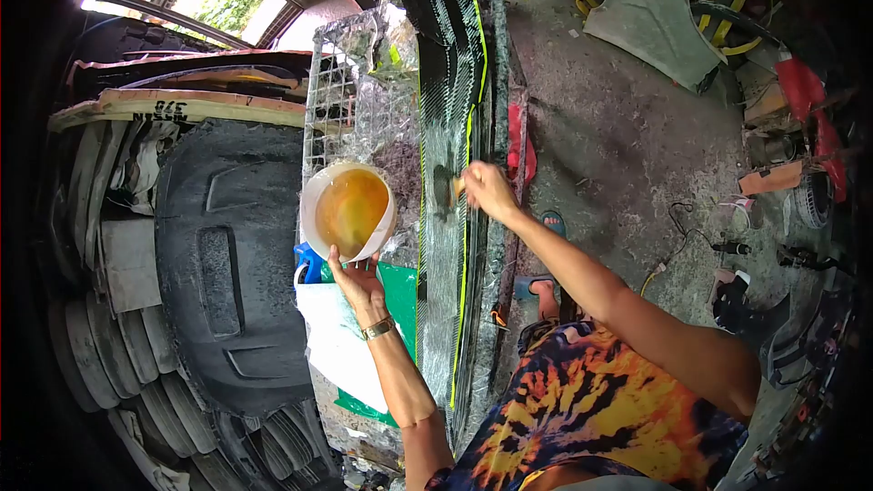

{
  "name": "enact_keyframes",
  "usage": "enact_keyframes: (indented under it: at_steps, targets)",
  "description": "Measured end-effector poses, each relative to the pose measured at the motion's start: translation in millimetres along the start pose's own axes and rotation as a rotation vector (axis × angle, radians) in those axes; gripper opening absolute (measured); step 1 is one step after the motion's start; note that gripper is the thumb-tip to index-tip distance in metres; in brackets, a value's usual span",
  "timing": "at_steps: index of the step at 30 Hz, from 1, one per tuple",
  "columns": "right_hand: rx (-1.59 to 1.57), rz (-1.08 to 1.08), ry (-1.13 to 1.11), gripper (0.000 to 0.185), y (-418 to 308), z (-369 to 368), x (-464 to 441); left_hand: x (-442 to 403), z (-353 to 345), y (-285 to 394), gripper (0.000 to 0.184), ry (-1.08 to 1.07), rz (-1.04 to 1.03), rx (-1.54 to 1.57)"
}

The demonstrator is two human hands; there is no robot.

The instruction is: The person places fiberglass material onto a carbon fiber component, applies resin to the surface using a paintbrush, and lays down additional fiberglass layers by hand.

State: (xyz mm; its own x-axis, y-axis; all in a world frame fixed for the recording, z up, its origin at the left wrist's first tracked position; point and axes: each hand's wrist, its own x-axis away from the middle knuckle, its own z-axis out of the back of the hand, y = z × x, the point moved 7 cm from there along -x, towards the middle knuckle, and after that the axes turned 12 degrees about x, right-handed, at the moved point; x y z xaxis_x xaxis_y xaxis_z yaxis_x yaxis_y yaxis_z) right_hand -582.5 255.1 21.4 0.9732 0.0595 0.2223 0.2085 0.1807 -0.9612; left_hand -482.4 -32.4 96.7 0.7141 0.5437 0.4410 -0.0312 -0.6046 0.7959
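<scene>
My left hand (pixel 358 282) holds a white plastic tub (pixel 386 236) by its near side. Amber, see-through liquid (pixel 350 200) lies in the tub. My right hand (pixel 491 193) is closed around a paintbrush (pixel 457 187), its bristles down against the long strip. That long, narrow strip (pixel 444 282) is covered with woven fabric, black at the far end and greyish, wet-looking nearer me. A thin yellow-green line (pixel 467 245) runs along its edge. The tub is just left of the strip, above the bench.
The strip rests on a stained bench (pixel 396 141) with wire mesh (pixel 341 95). White sheet (pixel 341 332) and green sheet (pixel 398 295) lie left of it. A large black moulded panel (pixel 232 264) stands further left. Grey fender-like panel (pixel 650 23) and a cord (pixel 677 227) are on the right-hand floor.
</scene>
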Motion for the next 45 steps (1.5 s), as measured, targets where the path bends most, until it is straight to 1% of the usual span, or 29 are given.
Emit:
enact_keyframes:
  at_steps: [3, 5, 6, 7, 9, 11, 13, 14, 15, 17, 19, 20, 23, 25, 26, 27, 28, 29, 31, 33, 34, 35, 37, 39, 40, 41, 42, 43, 45]
  targets:
    - [0.036, 0.041, 0.164, 0.024, -8, 22, -42, 3, -3, 0, 0.074, -0.017, 0.021, 0.016]
    - [0.048, 0.089, 0.252, 0.024, -8, 31, -62, 8, -5, 3, 0.072, 0.029, -0.014, -0.004]
    - [0.068, 0.05, 0.251, 0.022, -10, 34, -66, 7, -4, 4, 0.072, 0.033, -0.015, -0.003]
    - [0.07, 0.048, 0.247, 0.022, -13, 35, -65, 7, -3, 3, 0.072, 0.024, -0.008, 0.002]
    - [0.077, 0.155, 0.327, 0.02, -23, 41, -58, 7, -3, 3, 0.071, 0.025, 0.0, 0.007]
    - [0.135, 0.16, 0.293, 0.018, -21, 32, -38, 7, -3, 4, 0.07, 0.011, -0.014, 0.017]
    - [0.215, 0.319, 0.324, 0.017, -24, 18, -6, 7, 0, 3, 0.068, 0.03, -0.007, 0.028]
    - [0.19, 0.253, 0.216, 0.017, -17, 7, 6, 8, 1, 3, 0.068, 0.033, -0.009, 0.024]
    - [0.205, 0.275, 0.211, 0.017, -12, -1, 19, 9, 1, 4, 0.068, 0.032, -0.011, 0.019]
    - [0.166, 0.195, 0.14, 0.016, 5, -16, 43, 11, 2, 4, 0.068, 0.035, -0.009, 0.021]
    - [0.169, 0.171, 0.095, 0.015, 14, -25, 67, 13, 3, 2, 0.068, 0.031, 0.001, 0.02]
    - [0.139, 0.11, 0.026, 0.015, 19, -30, 78, 13, 4, 1, 0.068, 0.034, -0.008, 0.021]
    - [0.081, 0.06, -0.092, 0.014, 14, -28, 92, 15, 7, -2, 0.067, 0.024, -0.006, 0.028]
    - [0.015, 0.057, -0.089, 0.014, -6, -8, 84, 13, 13, -4, 0.066, 0.018, -0.011, 0.039]
    - [-0.045, 0.107, -0.083, 0.015, -23, 3, 78, 9, 18, -9, 0.063, 0.013, 0.004, 0.035]
    - [-0.116, 0.113, -0.078, 0.015, -59, 15, 74, 5, 24, -12, 0.061, 0.011, 0.014, 0.033]
    - [-0.095, 0.184, -0.079, 0.017, -87, 23, 66, 3, 26, -16, 0.056, -0.012, 0.02, 0.045]
    - [-0.141, 0.206, -0.137, 0.018, -118, 25, 62, 6, 21, -13, 0.053, -0.033, -0.011, 0.05]
    - [-0.065, 0.282, -0.223, 0.018, -170, 13, 53, 15, 14, -9, 0.051, 0.011, -0.065, 0.029]
    - [0.224, 0.545, -0.3, 0.02, -195, -20, 37, 17, 8, -8, 0.053, -0.011, -0.061, -0.008]
    - [0.399, 0.63, -0.311, 0.02, -204, -33, 33, 20, 6, -7, 0.054, -0.005, -0.09, -0.017]
    - [0.53, 0.85, -0.219, 0.022, -212, -46, 30, 22, 3, -7, 0.054, -0.013, -0.095, -0.008]
    - [0.648, 0.641, -0.31, 0.021, -193, -61, 13, 26, -1, -7, 0.055, -0.002, -0.084, -0.022]
    - [0.42, 0.563, -0.254, 0.022, -166, -59, -5, 27, -3, -10, 0.052, 0.012, -0.086, -0.01]
    - [0.283, 0.479, -0.224, 0.023, -155, -51, -12, 25, -2, -13, 0.052, 0.005, -0.066, -0.011]
    - [0.147, 0.203, -0.288, 0.021, -127, -48, -23, 22, -3, -18, 0.052, -0.006, -0.041, -0.011]
    - [-0.01, 0.151, -0.279, 0.021, -125, -34, -16, 24, -7, -18, 0.045, -0.005, -0.048, 0.034]
    - [-0.17, 0.103, -0.266, 0.02, -125, -21, -8, 22, -7, -20, 0.047, 0.001, -0.039, 0.039]
    - [-0.349, 0.079, -0.196, 0.023, -111, 4, 1, 21, -8, -23, 0.049, 0.026, -0.032, 0.046]
